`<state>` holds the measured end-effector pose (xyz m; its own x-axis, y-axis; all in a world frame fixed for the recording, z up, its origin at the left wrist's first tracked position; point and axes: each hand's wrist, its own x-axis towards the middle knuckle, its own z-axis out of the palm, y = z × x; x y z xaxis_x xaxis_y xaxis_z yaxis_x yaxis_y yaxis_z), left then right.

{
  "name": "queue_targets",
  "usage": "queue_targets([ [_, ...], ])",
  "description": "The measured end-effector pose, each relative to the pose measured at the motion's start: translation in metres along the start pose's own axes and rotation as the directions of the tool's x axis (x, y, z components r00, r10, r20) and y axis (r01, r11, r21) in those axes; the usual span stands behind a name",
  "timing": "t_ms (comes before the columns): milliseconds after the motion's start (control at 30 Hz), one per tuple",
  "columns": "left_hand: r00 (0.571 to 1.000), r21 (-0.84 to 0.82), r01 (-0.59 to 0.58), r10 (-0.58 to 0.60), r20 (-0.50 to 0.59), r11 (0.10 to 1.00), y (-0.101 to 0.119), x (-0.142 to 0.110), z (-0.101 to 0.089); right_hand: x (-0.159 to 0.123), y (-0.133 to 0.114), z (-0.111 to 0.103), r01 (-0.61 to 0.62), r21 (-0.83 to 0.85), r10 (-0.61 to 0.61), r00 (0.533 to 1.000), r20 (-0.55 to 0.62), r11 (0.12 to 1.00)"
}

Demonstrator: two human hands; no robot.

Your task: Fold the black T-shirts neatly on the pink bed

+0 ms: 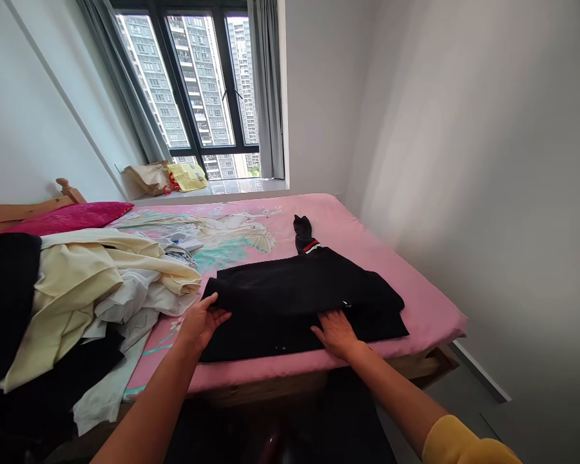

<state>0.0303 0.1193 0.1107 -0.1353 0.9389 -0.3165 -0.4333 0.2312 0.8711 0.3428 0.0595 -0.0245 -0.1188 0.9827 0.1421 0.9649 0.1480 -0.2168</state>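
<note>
A black garment (290, 287) lies spread and partly folded over near the front edge of the bed. A narrow black part of it, with a red and white striped band (312, 246), sticks out at the back. My left hand (203, 320) pinches the garment's left edge between thumb and fingers. Fingers spread, my right hand (337, 332) rests on the lower layer of the cloth. Its fingertips reach to the edge of the folded upper layer and may be partly under it. Small white marks show on the fabric beside that hand.
A heap of cream, white and black clothes (91, 277) covers the left of the bed. Behind it lies a dark pink pillow (72, 216). The pink bed sheet (357, 238) has a bird print. Paper and yellow bags (187, 176) stand on the windowsill. A wall (488, 193) rises at right.
</note>
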Motion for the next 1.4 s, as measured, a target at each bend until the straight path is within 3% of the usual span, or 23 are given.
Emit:
queue_targets([
  [100, 0.997, -0.018, 0.070, -0.071, -0.043, 0.997, -0.009, 0.002, -0.010, -0.004, -0.006, 0.003, 0.037, -0.006, -0.037, 0.999, 0.002, 0.999],
  [200, 0.995, -0.054, 0.088, -0.090, -0.037, 0.995, 0.001, 0.002, 0.004, -0.005, -0.014, 0.008, 0.072, 0.001, -0.072, 0.997, 0.005, 0.997],
  [300, 0.997, -0.109, 0.037, -0.029, 0.077, 0.993, 0.028, -0.004, 0.042, -0.008, -0.021, 0.009, 0.106, 0.020, -0.105, 0.993, -0.047, 0.994],
  [367, 0.980, -0.144, -0.006, 0.034, 0.194, 0.990, 0.047, -0.011, 0.073, -0.013, -0.023, 0.008, 0.120, 0.039, -0.115, 0.987, -0.109, 0.992],
  [467, 0.957, -0.177, -0.025, 0.074, 0.280, 0.984, 0.066, -0.020, 0.119, -0.024, -0.022, 0.008, 0.113, 0.074, -0.096, 0.975, -0.200, 0.991],
  [600, 0.951, -0.188, 0.001, 0.057, 0.305, 0.982, 0.066, -0.025, 0.166, -0.032, -0.013, 0.013, 0.073, 0.121, -0.036, 0.960, -0.279, 0.990],
  [700, 0.953, -0.208, 0.028, 0.036, 0.301, 0.978, 0.061, -0.031, 0.187, -0.029, -0.005, 0.018, 0.028, 0.151, 0.023, 0.946, -0.323, 0.988],
  [933, 0.897, -0.190, 0.002, 0.082, 0.434, 0.982, 0.063, -0.049, 0.201, -0.007, 0.011, 0.021, -0.145, 0.258, 0.238, 0.896, -0.375, 0.955],
  [1033, 0.893, -0.144, -0.018, 0.081, 0.442, 0.989, 0.064, -0.052, 0.208, 0.005, 0.024, 0.017, -0.158, 0.265, 0.236, 0.925, -0.298, 0.951],
  [1167, 0.861, -0.053, -0.036, 0.058, 0.505, 0.998, 0.066, -0.057, 0.217, 0.016, 0.036, 0.010, -0.163, 0.190, 0.200, 0.961, -0.193, 0.968],
  [1300, 0.827, 0.049, -0.108, 0.062, 0.559, 0.993, 0.061, -0.063, 0.215, 0.015, 0.032, 0.013, -0.322, 0.089, 0.333, 0.930, -0.157, 0.942],
  [1400, 0.825, 0.082, -0.123, 0.056, 0.562, 0.989, 0.055, -0.060, 0.206, 0.006, 0.020, 0.015, -0.361, 0.041, 0.363, 0.922, -0.132, 0.932],
])
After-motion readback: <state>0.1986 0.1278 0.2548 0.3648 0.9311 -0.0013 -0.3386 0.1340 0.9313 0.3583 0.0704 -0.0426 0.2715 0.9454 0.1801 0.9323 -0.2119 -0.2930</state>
